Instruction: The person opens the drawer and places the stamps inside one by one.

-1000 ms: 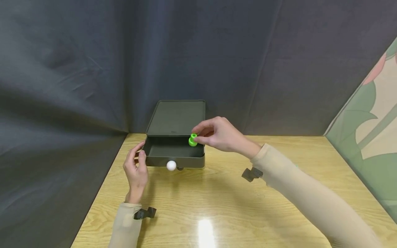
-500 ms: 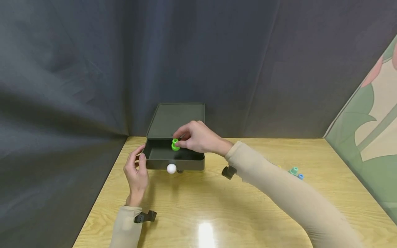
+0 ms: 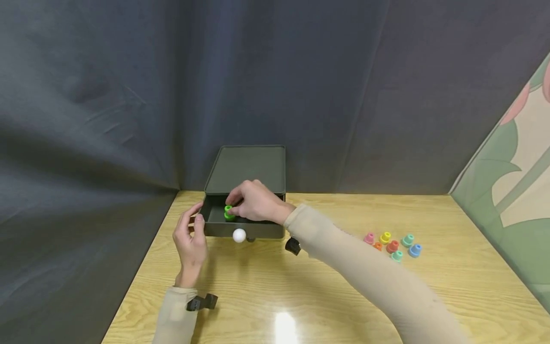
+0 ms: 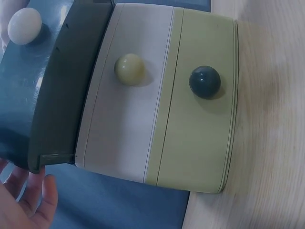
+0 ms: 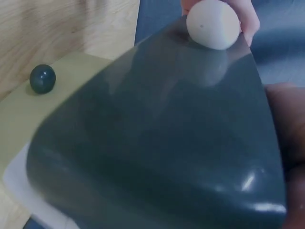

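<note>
A dark green drawer [image 3: 240,230] with a white knob [image 3: 239,235] is pulled out from the top of a small cabinet [image 3: 249,169]. My right hand [image 3: 258,203] reaches into it and pinches a bright green stepped peg [image 3: 229,215] between thumb and fingers, low in the drawer's left part. Whether the peg touches the drawer floor is hidden. With thumb and fingers about the drawer's left edge, my left hand [image 3: 191,241] holds it; its fingertips [image 4: 47,191] show by the drawer's corner in the left wrist view.
Several coloured pegs [image 3: 393,246] of the same stepped shape stand on the wooden table [image 3: 326,296] at the right. Below the pulled-out drawer are a white drawer [image 4: 124,109] and a yellow-green drawer [image 4: 198,133], both closed. Dark curtains [image 3: 275,86] hang behind and left.
My right hand has moved left and down into the drawer with the green peg. The coloured pegs have come into view from behind the right sleeve. The left hand stays at the drawer's edge.
</note>
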{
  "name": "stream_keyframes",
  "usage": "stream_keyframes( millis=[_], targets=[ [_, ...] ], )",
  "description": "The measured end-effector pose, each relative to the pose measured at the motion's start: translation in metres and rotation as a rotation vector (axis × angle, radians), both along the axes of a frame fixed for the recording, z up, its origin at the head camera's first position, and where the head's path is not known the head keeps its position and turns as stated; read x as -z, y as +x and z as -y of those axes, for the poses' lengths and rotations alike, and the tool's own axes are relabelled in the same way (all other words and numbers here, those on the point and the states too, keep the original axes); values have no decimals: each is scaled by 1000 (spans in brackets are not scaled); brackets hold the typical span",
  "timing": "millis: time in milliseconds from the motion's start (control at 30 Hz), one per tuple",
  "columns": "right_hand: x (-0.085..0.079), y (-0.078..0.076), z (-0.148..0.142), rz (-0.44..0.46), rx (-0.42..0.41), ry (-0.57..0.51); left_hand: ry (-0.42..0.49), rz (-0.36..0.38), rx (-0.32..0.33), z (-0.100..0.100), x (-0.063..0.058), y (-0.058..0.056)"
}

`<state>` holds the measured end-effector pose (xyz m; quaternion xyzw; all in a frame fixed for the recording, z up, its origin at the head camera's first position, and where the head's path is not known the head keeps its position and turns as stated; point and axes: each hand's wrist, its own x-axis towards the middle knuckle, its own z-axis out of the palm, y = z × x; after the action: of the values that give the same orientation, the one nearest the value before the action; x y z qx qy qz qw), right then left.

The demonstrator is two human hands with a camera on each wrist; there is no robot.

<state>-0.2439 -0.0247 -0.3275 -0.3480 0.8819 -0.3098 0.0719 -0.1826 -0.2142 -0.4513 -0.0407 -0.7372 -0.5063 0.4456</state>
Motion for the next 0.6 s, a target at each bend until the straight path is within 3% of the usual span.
stream_keyframes(
  millis=[600],
  targets=[
    [17,-1,7,5,13,-89,19,13,17,0,-3,1]
  ],
)
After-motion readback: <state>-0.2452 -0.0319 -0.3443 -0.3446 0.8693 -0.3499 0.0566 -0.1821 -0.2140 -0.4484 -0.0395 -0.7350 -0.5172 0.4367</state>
